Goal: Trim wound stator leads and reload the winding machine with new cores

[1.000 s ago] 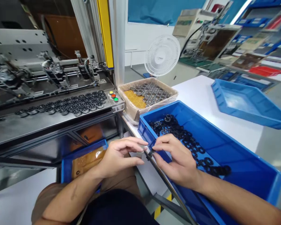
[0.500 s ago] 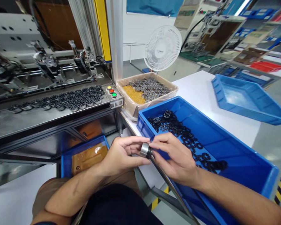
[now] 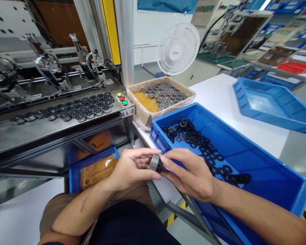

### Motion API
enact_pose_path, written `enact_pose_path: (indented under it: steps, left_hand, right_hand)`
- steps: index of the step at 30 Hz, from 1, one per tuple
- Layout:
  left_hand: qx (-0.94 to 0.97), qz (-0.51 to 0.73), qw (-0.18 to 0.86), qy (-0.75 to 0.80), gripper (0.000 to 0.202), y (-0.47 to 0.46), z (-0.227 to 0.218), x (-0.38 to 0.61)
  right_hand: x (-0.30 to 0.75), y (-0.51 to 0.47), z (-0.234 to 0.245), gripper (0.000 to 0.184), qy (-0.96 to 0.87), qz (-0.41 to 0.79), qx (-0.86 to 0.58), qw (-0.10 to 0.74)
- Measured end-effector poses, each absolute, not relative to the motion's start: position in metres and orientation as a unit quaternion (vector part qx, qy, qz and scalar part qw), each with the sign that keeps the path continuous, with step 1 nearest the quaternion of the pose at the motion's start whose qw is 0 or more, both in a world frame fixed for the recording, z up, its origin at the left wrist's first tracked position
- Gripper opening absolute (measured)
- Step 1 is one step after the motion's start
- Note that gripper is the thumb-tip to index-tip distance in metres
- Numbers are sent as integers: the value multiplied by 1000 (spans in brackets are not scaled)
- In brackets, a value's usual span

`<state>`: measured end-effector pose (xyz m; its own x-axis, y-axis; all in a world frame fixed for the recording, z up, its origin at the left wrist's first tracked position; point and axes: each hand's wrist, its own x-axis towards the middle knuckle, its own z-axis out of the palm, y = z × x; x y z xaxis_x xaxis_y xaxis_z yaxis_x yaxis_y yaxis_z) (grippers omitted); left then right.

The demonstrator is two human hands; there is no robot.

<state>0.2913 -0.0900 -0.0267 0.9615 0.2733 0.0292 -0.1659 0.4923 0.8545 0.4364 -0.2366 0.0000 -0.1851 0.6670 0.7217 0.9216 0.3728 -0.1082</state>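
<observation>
A small metal cylinder with a black end piece (image 3: 155, 163) sits between my two hands, above the near corner of the blue bin. My left hand (image 3: 135, 166) is closed around its metal side, thumb below and fingers above. From the right, the fingertips of my right hand (image 3: 190, 172) press against the black end. Parts of the cylinder are hidden by my fingers. Many loose black plastic rings (image 3: 204, 146) lie in the large blue bin (image 3: 260, 166) beyond my right hand.
Finished-looking black-and-metal parts (image 3: 76, 108) line the machine's ledge, by its push buttons (image 3: 121, 98). A lined carton (image 3: 145, 117) holds metal rings. Behind it stands a white fan (image 3: 178, 49). A blue tray (image 3: 272, 105) rests on the white table; another blue bin (image 3: 70, 177) sits low left.
The black end now sits closer against the metal cylinder, and my right fingers have closed in on it. The whole view has shifted slightly.
</observation>
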Motion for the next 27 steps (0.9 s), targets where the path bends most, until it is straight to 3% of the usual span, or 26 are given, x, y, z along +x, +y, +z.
enact_pose_path:
  steps: [11, 15, 18, 20, 27]
  left_hand:
    - [525, 142, 837, 63, 52, -91, -36, 290]
    - [637, 161, 750, 80, 43, -96, -36, 284]
    - [709, 166, 683, 61, 39, -96, -39, 283]
    - [724, 184, 662, 56, 36, -92, -43, 285]
    - [689, 193, 683, 144, 31, -78, -44, 289]
  right_hand:
    - [429, -235, -2, 31, -745, -168, -535, 361]
    - [436, -231, -5, 27, -739, -145, -545, 368]
    - [482, -224, -15, 29, -664, -100, -645, 365]
    - [527, -221, -30, 31, -558, -93, -765, 309]
    - [595, -229, -103, 23, -504, 30, -854, 129]
